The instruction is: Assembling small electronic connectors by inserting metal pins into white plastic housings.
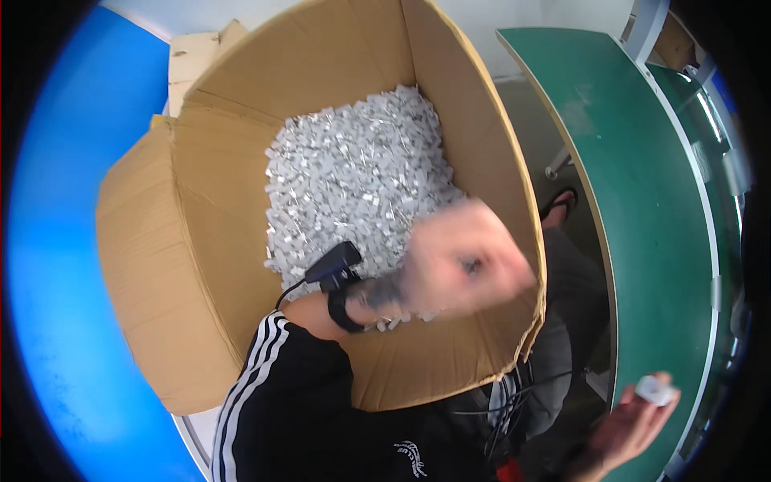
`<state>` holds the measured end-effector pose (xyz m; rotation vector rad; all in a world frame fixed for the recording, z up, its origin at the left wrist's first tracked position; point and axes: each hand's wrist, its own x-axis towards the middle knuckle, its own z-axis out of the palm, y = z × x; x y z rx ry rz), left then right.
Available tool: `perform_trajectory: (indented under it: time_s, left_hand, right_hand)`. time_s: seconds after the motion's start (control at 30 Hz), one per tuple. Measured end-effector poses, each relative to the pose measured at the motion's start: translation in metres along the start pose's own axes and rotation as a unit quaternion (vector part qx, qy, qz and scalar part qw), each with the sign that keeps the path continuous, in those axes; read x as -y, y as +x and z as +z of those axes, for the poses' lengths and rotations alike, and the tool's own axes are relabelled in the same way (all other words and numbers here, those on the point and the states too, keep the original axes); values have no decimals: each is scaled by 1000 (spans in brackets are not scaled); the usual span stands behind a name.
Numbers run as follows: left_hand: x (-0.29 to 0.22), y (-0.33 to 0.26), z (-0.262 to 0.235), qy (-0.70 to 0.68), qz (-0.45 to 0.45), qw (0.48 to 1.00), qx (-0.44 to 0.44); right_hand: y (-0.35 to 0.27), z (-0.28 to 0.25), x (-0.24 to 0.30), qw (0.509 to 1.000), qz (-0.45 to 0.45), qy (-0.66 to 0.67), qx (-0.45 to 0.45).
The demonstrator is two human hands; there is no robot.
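Note:
A large cardboard box (201,241) stands before me, its bottom covered by a heap of small white plastic pieces with shiny metal bits (361,173). Over the near right part of this heap is my left hand (470,261), smeared by motion, so its fingers and anything in them cannot be made out. A black strap with a small dark device (337,269) sits on that wrist. At the lower right, by the edge of the green table (642,209), my right hand (630,434) is closed on a small white block (654,391) at its fingertips.
The box's right wall rises between the heap and the green table. A blue surface (72,265) lies on the far left. Dark cables (510,402) hang by the box's near right corner. A sandalled foot (560,209) shows between box and table.

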<state>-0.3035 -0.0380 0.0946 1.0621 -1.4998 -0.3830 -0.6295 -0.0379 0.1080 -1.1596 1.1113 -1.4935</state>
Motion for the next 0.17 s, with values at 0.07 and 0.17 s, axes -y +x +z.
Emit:
perform_trajectory:
  time_s: [0.07, 0.17]
  left_hand:
    - [62, 5, -39, 105, -112, 977, -145]
    - [209, -5, -140, 324, -234, 901, -167]
  right_hand:
    - [41, -35, 1, 994, 36, -63, -81]
    - [117, -139, -7, 985, 160, -37, 49]
